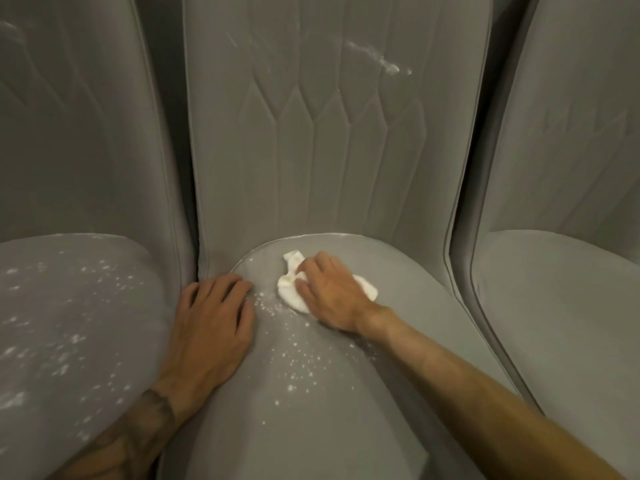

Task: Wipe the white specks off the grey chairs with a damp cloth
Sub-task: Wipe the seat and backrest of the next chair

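The right grip (332,292) lies at the centre of the frame. Its fingers are curled into the damp cloth (289,289) and press it onto the seat of the middle chair (433,299), close to the backrest. The left grip (214,317) holds nothing; its fingers rest spread and flat on the seat's left edge, lower left of centre. White specks (298,362) lie scattered just below and left of the cloth, some right beside the left fingertips.

The main risk is smearing. The cloth is bunched small, so a hard stroke could drag the specks into the fabric, leaving a mark like the white streak (377,58) on the backrest at upper right. A sweep toward the frame's left could push specks under the left grip or into the gap beside the left chair (86,150). That chair's seat is itself thickly speckled and not yet wiped. The cloth may also load up and put residue back down unless it is turned.
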`<state>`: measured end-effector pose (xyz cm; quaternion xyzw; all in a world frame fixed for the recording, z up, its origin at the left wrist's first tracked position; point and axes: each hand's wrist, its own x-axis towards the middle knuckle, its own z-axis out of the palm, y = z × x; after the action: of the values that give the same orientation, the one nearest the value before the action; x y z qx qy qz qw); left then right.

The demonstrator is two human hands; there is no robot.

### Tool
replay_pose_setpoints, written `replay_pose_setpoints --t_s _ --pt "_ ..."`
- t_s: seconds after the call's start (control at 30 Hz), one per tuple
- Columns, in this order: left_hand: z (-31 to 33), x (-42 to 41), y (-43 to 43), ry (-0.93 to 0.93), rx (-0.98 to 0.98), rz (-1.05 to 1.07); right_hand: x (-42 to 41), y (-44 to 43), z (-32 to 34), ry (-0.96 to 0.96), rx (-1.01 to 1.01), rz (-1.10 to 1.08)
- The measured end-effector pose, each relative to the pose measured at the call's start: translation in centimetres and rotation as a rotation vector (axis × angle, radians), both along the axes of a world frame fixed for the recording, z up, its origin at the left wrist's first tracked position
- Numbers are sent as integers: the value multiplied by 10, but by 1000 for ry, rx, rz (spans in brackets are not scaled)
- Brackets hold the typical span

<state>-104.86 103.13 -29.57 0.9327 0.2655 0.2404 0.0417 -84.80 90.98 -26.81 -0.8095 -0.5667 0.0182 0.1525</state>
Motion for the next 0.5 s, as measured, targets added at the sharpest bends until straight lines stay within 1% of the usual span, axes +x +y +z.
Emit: replay_pose_setpoints --t_s 0.03,0.1,0.13,0.17,0.2,0.23,0.3,0.33,0.37,0.4,0.43,0.5 --pt "0 0 -1 -5 1 1 14 -2 2 4 -26 -66" --pt "0 0 -2 -14 4 6 38 2 4 -29 -77 -278" --pt "1 1 -1 -15 2 7 40 7 3 -72 -102 -364" --pt "1 1 -1 -15 -1 8 33 14 2 -97 -99 -402" --pt "2 1 0 -13 -1 8 20 21 0 -86 -84 -387" --pt "1 1 0 -10 0 7 4 26 -5 -53 -49 -317" --pt "0 0 0 -7 -2 8 -22 20 -13 -26 15 -77" --pt "0 -1 0 -7 -7 7 -24 12 -13 -14 20 11" --pt "1 -1 -1 -7 -12 6 -16 4 -9 5 27 54" --pt "1 -1 -1 -8 -17 5 -2 -2 -5 10 21 47" --pt "2 -1 -2 -10 -20 4 13 -5 -3 5 1 -7" --pt "3 0 -4 -14 -16 3 40 -9 1 -29 -46 -213"
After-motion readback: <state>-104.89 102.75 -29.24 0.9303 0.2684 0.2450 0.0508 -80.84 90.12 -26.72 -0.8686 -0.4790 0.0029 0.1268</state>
